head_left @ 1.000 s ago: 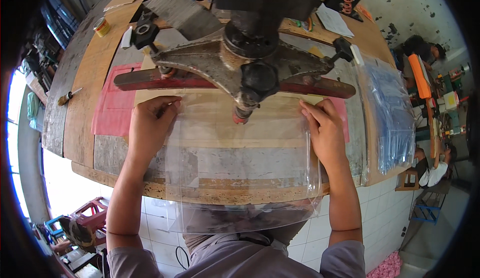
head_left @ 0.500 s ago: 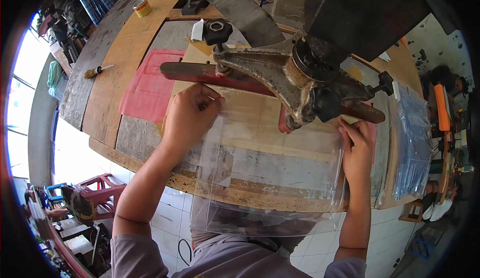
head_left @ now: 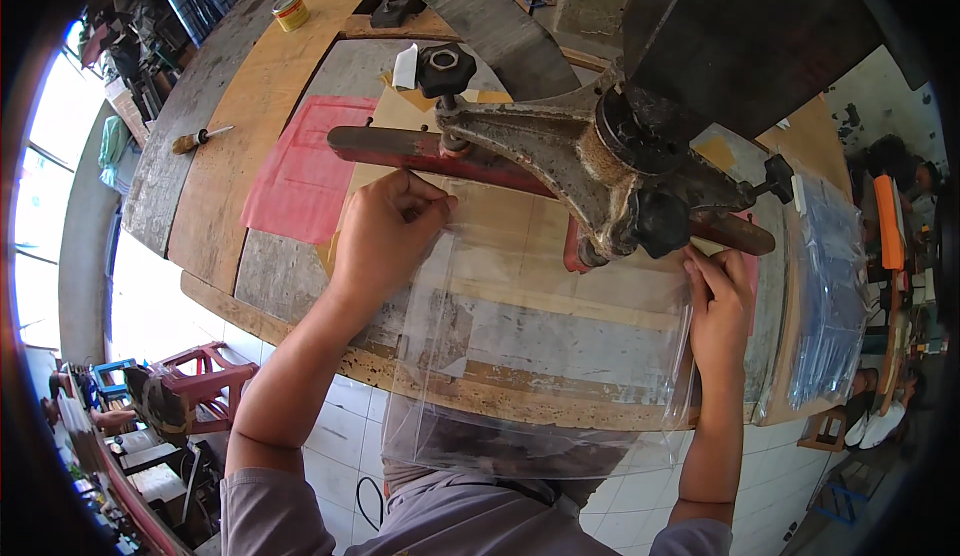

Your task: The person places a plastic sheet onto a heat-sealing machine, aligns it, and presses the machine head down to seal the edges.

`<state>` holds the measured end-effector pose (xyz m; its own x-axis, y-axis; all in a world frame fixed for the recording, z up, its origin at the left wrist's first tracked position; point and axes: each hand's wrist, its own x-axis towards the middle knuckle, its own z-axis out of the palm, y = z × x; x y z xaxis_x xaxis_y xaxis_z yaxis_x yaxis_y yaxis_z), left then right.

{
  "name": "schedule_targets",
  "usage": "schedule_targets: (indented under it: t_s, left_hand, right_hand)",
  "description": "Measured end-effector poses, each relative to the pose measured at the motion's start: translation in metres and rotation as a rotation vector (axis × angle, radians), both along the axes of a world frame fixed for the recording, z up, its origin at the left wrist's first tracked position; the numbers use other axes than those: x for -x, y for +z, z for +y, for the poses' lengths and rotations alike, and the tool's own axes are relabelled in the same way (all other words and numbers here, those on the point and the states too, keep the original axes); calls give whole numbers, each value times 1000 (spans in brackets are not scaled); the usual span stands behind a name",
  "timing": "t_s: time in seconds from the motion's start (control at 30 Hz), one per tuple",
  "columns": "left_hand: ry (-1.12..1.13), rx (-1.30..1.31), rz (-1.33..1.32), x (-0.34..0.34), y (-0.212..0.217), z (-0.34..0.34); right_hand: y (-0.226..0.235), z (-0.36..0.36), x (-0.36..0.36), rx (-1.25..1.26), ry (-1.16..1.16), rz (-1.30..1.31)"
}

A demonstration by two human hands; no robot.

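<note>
A clear plastic sheet (head_left: 540, 356), perhaps a bag, stretches between my hands and hangs over the table's near edge. My left hand (head_left: 392, 236) pinches its far left corner, thumb and fingers together. At the far right corner, my right hand (head_left: 718, 301) grips the sheet's edge between thumb and bent fingers. Just beyond both hands is a press head (head_left: 575, 171), a worn metal bracket with black knobs. Its long reddish bar (head_left: 440, 156) lies across the work, close above the sheet's far edge. Tan sheet material (head_left: 520, 221) shows through the plastic.
A red sheet (head_left: 310, 166) lies left of the press. Stacked clear plastic pieces (head_left: 828, 286) rest at the table's right. Farther left are a screwdriver-like tool (head_left: 200, 140) and a small yellow tin (head_left: 290, 12). A dark machine column (head_left: 750, 36) overhangs the far right.
The view has shifted slightly, so the press and table appear a little to the right. Both hands keep their hold on the plastic sheet, hardly moving against the table.
</note>
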<state>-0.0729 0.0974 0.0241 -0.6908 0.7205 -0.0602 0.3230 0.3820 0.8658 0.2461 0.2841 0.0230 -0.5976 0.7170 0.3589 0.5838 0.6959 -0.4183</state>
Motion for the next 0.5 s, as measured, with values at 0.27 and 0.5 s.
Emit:
schedule_targets:
  t_s: [0.27, 0.5]
  left_hand:
    - [-16, -15, -66, 2, -2, -1]
    - [-38, 10, -116, 4, -1, 0]
  right_hand:
    - [-2, 2, -2, -17, 1, -21]
    - [-3, 3, -2, -20, 5, 19]
